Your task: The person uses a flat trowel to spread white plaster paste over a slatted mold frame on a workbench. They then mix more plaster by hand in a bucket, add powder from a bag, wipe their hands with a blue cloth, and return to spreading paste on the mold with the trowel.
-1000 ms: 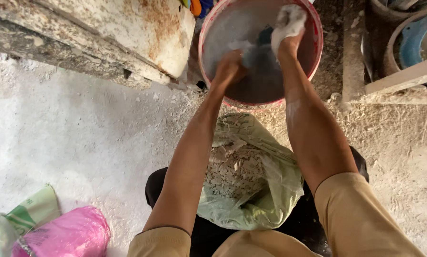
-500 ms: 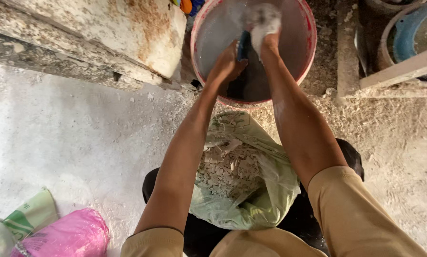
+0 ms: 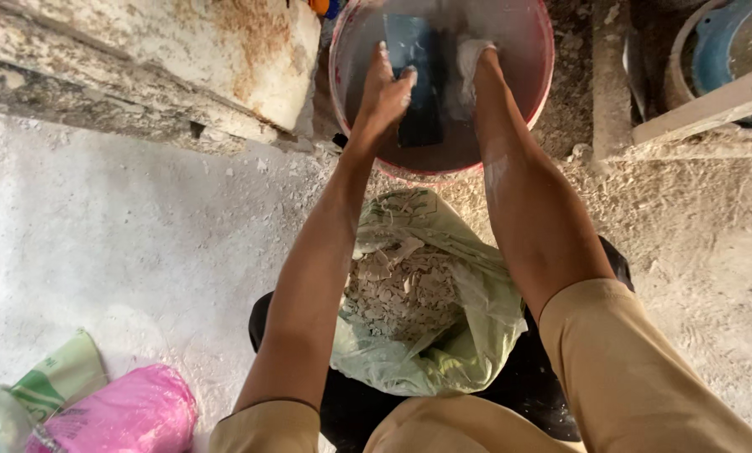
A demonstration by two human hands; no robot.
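Both hands grip 1 dark blue-black flat object (image 3: 416, 84) inside a round red-rimmed basin (image 3: 544, 75). The left hand (image 3: 384, 92) presses its palm and curled fingers against the object's left edge, fingertips wrapped over the top. The right hand (image 3: 475, 63), coated in pale grey-white paste, closes against the object's right edge; how tightly it clasps cannot be told, because the paste and blur hide the fingers. The object stands upright on its long side, in the middle of the basin, over murky grey liquid.

Both bare forearms stretch forward from tan sleeves at the bottom of the view. Between them, just below the basin, sits an open pale green sack (image 3: 443, 335) filled with dry whitish flakes, resting in a black container (image 3: 263, 315).

The ground is dusty pale concrete. At upper left lies a rough, rust-stained slab (image 3: 183, 59). At lower left sit a pink bag (image 3: 124, 415) and a green and white bag (image 3: 53, 382), touching each other. At upper right, a wooden plank (image 3: 711, 109) crosses in front of a blue round vessel (image 3: 720, 42)
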